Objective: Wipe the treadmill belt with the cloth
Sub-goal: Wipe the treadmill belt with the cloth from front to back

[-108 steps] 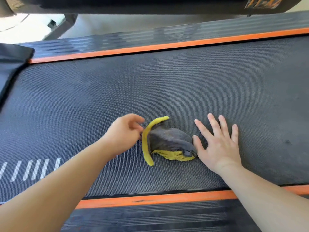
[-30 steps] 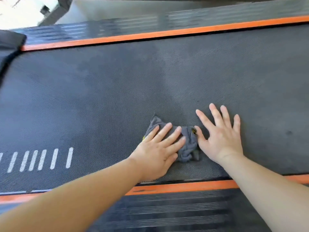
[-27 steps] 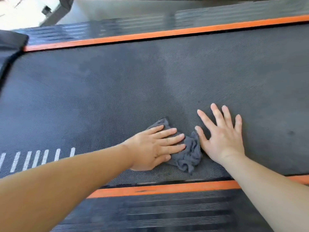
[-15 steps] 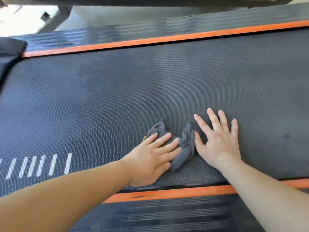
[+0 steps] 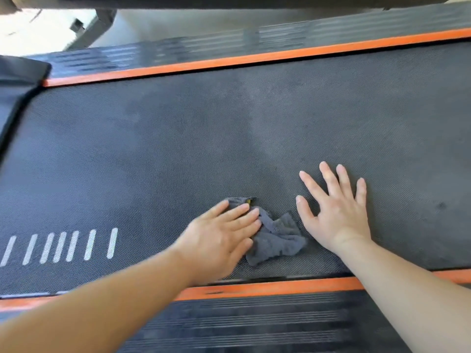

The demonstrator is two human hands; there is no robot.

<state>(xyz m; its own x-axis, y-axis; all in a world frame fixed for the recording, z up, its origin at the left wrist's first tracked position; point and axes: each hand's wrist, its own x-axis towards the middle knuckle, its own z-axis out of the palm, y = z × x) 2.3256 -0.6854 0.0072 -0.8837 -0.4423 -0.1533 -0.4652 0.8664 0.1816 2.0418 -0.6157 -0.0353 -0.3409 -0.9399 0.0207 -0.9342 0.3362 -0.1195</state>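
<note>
Pressing cloth (image 5: pixel 276 240) onto belt (image 5: pixel 178 149), left hand (image 5: pixel 219 243) fingers straight; right hand (image 5: pixel 336 212) splayed flat beside.

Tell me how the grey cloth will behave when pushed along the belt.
Probably floppy: the grey cloth lies crumpled in soft folds, so it should bunch rather than slide flat. The textured belt may drag on it, so the left hand likely needs pressure.
</note>
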